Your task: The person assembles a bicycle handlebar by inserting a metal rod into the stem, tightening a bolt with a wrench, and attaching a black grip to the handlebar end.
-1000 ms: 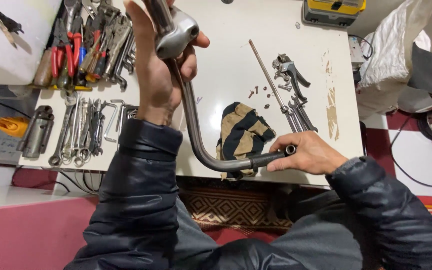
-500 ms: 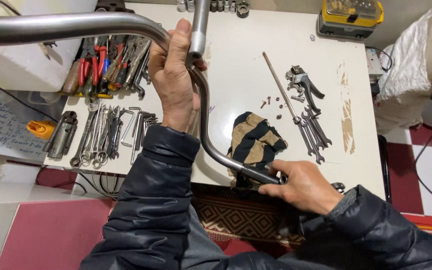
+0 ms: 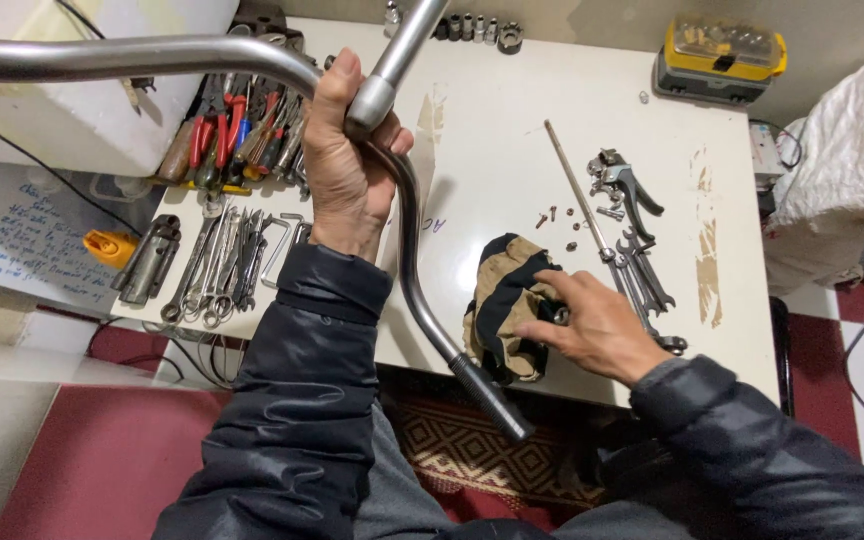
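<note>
Left hand (image 3: 347, 165) clamped tight around the bent metal handlebar (image 3: 407, 215) right at the centre clamp, up at eleven o'clock over the white desk (image 3: 512, 150). Held high, one arm of the bar sweeping off to nine o'clock, the other curving down toward six and ending in a dark grip (image 3: 492, 400) past the desk edge. Right hand (image 3: 597, 325) loose and spread, fingers resting on the black-and-tan rag (image 3: 502, 310) at four o'clock, gripping nothing firmly. Looks like stiff steel tube, fairly heavy and long, likely to swing and lever against a one-handed hold; bare polished metal probably slick. Best purchase judged near the middle bend, as now, or on the rubbery end grip. Rag soft and limp, easy to bunch up. Loose screws (image 3: 552, 215), a thin rod (image 3: 577, 185) and spanners (image 3: 642, 275) just beside the rag at two o'clock; pliers and wrenches (image 3: 227, 260) laid out at nine.
</note>
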